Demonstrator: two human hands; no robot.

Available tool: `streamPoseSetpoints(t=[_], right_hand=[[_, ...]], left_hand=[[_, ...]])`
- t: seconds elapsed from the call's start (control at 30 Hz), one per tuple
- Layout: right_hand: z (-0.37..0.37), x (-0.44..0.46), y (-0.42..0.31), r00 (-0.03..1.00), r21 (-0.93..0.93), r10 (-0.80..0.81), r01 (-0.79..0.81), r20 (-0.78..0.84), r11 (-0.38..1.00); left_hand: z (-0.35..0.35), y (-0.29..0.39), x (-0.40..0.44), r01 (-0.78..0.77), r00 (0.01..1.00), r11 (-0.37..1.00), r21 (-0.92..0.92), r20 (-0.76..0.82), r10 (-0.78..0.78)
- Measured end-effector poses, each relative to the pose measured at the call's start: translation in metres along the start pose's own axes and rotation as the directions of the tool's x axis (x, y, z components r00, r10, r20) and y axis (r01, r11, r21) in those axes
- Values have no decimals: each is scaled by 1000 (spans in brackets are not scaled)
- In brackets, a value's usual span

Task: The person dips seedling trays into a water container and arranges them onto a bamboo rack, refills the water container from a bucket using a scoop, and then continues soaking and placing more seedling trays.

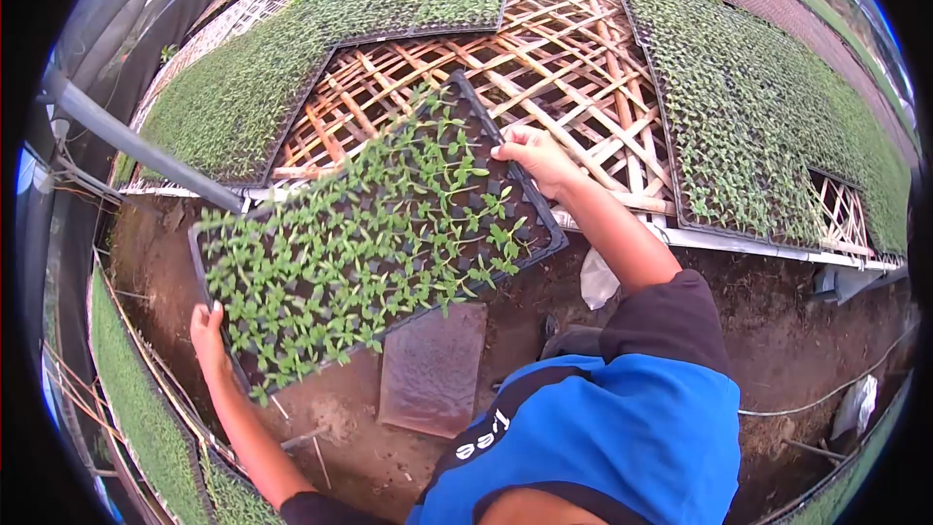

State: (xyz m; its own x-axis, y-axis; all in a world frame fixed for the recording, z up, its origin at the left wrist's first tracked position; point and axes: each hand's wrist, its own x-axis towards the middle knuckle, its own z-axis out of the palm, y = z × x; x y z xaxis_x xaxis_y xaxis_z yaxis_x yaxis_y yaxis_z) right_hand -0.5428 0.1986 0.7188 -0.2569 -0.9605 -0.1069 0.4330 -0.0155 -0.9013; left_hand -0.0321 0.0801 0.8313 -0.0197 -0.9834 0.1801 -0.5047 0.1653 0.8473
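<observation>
Between my two hands hangs a black seedling tray (530, 196) full of small green seedlings (360, 243), tilted with its right end higher. My left hand (208, 332) grips the rim at the lower left end. On the opposite end, my right hand (536, 157) is closed on the rim, its thumb over the top edge. The fingers beneath the tray are partly hidden. Some cells near the right end show dark soil with few plants. Behind the tray lies a bench of crossed bamboo strips (573, 68).
More seedling trays cover the bench at left (233, 102) and right (739, 117). A grey pipe (146, 141) slants in from the left. A flat square slab (432, 369) lies on the dirt floor (340, 428). White plastic (598, 279) hangs below the bench edge.
</observation>
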Motion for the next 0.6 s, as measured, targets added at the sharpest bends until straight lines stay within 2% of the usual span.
streamPoseSetpoints(t=[0.03,0.07,0.1,0.13,0.17,0.2,0.23,0.27,0.3,0.33,0.37,0.43,0.47,0.6], right_hand=[[-17,-13,-19,997,-2,-51,51,-50,999],[-33,-26,-33,990,-8,-101,100,-96,995],[-50,-34,-39,982,-14,-98,97,-160,995],[-63,-42,-42,970,-18,-98,96,-224,995],[-70,-54,-48,955,-3,-82,85,-284,996],[-95,-53,-35,937,-93,-119,93,-328,991],[-102,-60,-33,918,-48,-121,112,-379,993],[-106,-66,-30,895,-6,-125,136,-428,991],[-109,-69,-26,863,60,-120,170,-490,984],[-112,-71,-22,827,123,-107,207,-551,971],[-116,-72,-16,805,158,-84,215,-587,964],[-123,-70,-8,750,249,-36,264,-660,932],[-128,-65,-2,725,286,-9,283,-689,916],[-137,-42,13,657,431,156,279,-737,858]], left_hand=[[29,21,35,-122,991,987,101,69,116],[71,57,56,-208,974,974,94,108,198],[113,101,67,-283,957,935,212,129,260],[151,121,96,-425,904,865,266,170,392],[191,150,116,-489,872,806,335,227,434],[232,176,130,-623,782,705,340,239,576],[272,198,152,-658,750,624,422,289,595],[313,220,169,-708,703,577,407,326,633],[352,249,173,-695,714,553,459,356,603],[391,270,182,-733,678,538,416,380,630],[423,294,181,-708,705,541,454,416,574],[494,331,187,-718,695,553,422,450,560],[530,342,193,-760,650,537,366,447,615],[642,383,202,-804,585,527,275,523,620]])
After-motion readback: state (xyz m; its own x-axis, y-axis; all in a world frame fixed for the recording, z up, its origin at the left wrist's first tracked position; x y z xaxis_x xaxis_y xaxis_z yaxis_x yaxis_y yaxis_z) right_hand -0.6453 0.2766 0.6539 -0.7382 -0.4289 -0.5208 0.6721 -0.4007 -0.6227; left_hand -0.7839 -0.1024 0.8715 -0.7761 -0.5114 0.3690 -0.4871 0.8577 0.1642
